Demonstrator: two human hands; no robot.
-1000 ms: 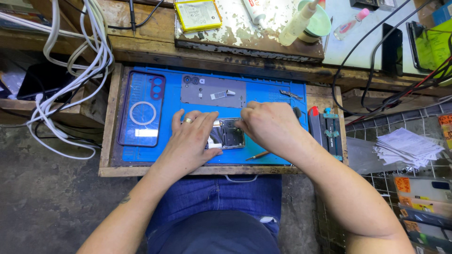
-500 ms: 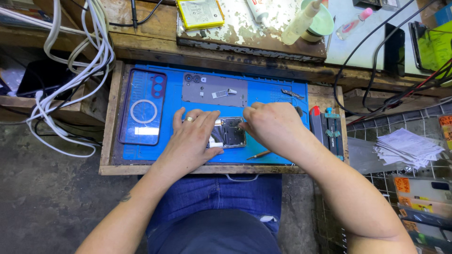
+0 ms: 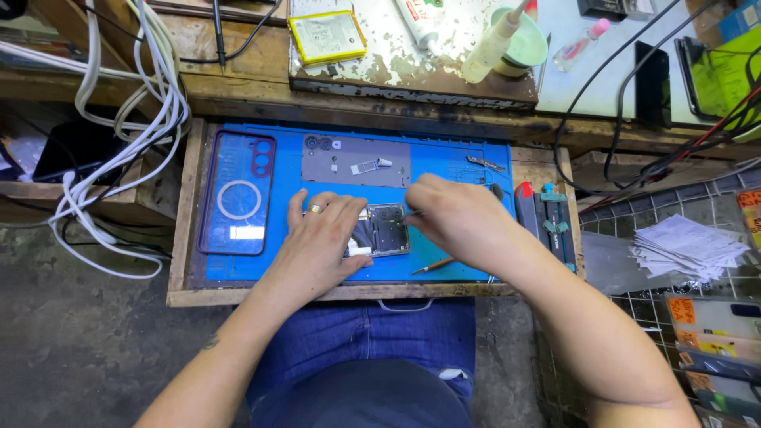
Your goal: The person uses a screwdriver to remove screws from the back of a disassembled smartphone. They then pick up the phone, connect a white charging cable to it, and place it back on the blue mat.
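our left hand [image 3: 321, 242] pins the opened phone [image 3: 382, 230] flat; our right hand [image 3: 456, 222], at 3 o'clock, pinches a thin tool [image 3: 414, 212]; back cover [image 3: 238, 194] already off, inside work unfinished.

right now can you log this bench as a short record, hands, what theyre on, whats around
setting: blue work mat in a wooden tray
left hand: left hand lies flat on the opened phone, ring on one finger
right hand: right hand holds a thin tool to the phone's upper right edge; tool tip too small to tell
left of hands: phone back cover lying flat
above hands: grey parts pad with small pieces
right of mat: tool holder
near edge: thin stick tool
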